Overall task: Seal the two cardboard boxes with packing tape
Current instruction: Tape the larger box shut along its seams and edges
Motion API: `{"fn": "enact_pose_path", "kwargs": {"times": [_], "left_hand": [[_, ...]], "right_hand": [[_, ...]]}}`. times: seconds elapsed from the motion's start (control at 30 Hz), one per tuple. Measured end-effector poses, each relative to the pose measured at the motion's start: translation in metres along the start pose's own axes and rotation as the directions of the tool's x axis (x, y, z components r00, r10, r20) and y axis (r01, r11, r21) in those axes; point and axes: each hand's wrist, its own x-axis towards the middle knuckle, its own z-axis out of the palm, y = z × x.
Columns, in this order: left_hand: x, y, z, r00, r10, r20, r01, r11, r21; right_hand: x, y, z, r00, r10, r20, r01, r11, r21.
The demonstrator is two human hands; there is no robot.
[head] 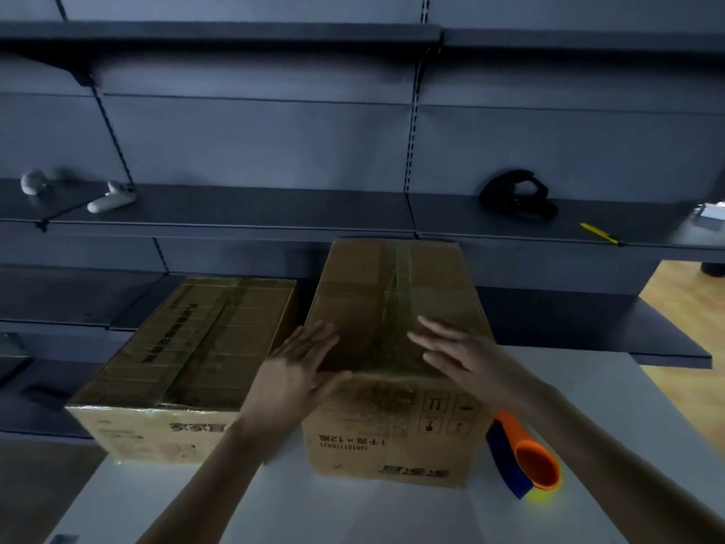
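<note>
Two cardboard boxes stand on a grey table [353, 512]. The taller box [392, 292] is in the middle, with clear tape running along its top seam and down its near face. My left hand [298, 367] lies with straight fingers on the box's near left top edge. My right hand [463, 351] hovers flat over the near right of the top, by the tape. The lower box [188, 347] sits to the left, its top covered in glossy tape. An orange and blue tape dispenser [525, 457] lies on the table right of the taller box.
Dark metal shelving [274, 214] runs behind the table. On the shelf lie two white controllers [112, 198], a black strap-like object [514, 194] and a yellow utility knife [600, 233]. Wooden floor [686, 308] shows at the right.
</note>
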Motion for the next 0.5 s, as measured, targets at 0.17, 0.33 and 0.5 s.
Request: {"fn": "enact_pose_path", "kwargs": {"times": [0.17, 0.33, 0.5], "left_hand": [[0.047, 0.052, 0.010, 0.931, 0.129, 0.341, -0.178, 0.977, 0.116], [0.056, 0.058, 0.047, 0.875, 0.209, 0.436, -0.273, 0.958, 0.088], [0.053, 0.059, 0.044, 0.897, 0.202, 0.393, -0.250, 0.965, 0.075]], "right_hand": [[-0.013, 0.017, -0.002, 0.990, 0.027, 0.137, 0.005, 0.974, -0.228], [-0.019, 0.036, 0.016, 0.999, 0.039, 0.038, -0.024, 0.944, -0.329], [-0.019, 0.038, 0.024, 0.999, -0.003, -0.050, -0.017, 0.917, -0.399]]}}
